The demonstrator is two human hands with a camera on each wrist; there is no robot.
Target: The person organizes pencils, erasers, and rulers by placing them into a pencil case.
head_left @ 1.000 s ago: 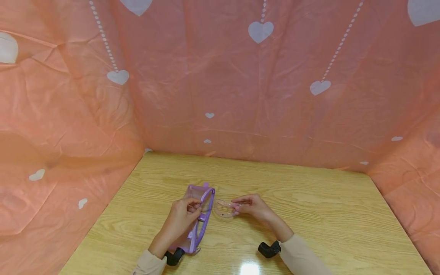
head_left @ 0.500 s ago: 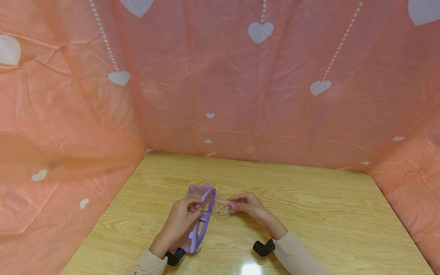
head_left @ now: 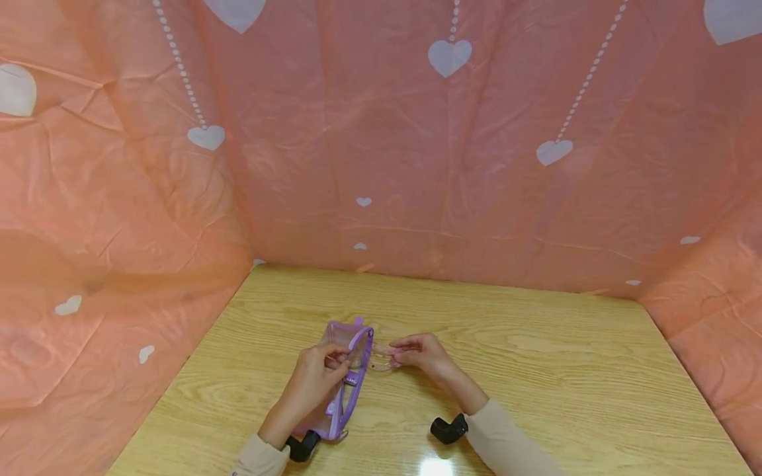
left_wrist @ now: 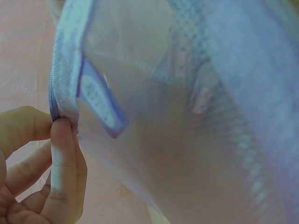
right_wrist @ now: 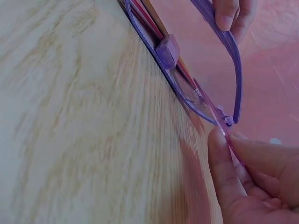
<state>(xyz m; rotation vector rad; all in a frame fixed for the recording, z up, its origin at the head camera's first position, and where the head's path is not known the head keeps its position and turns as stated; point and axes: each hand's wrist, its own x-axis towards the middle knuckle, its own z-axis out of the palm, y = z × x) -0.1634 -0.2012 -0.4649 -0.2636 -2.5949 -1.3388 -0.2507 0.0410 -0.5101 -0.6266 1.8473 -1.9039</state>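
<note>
A translucent purple mesh pencil case (head_left: 358,390) lies on the table with its zipped mouth spread toward the right. My left hand (head_left: 318,371) pinches the zip edge (left_wrist: 69,70) of that mouth between thumb and fingers. My right hand (head_left: 427,355) pinches a thin, clear pink protractor (head_left: 383,365) by its right end. Its far end reaches into the open mouth, where the case partly hides it. Edge-on in the right wrist view, the protractor (right_wrist: 217,115) looks like a narrow strip. Inside the case are a purple block (right_wrist: 168,51) and several pencil-like sticks (right_wrist: 150,18).
The wooden table (head_left: 524,357) extends right of and behind the hands. Orange-pink sheets (head_left: 405,165) with white hearts enclose its back and sides. Black camera mounts (head_left: 449,430) sit at both wrists. A metal zip pull (head_left: 342,436) lies at the case's near end.
My right hand has moved left with the protractor, bringing its far end into the mouth of the pencil case. The left hand and the case have barely moved.
</note>
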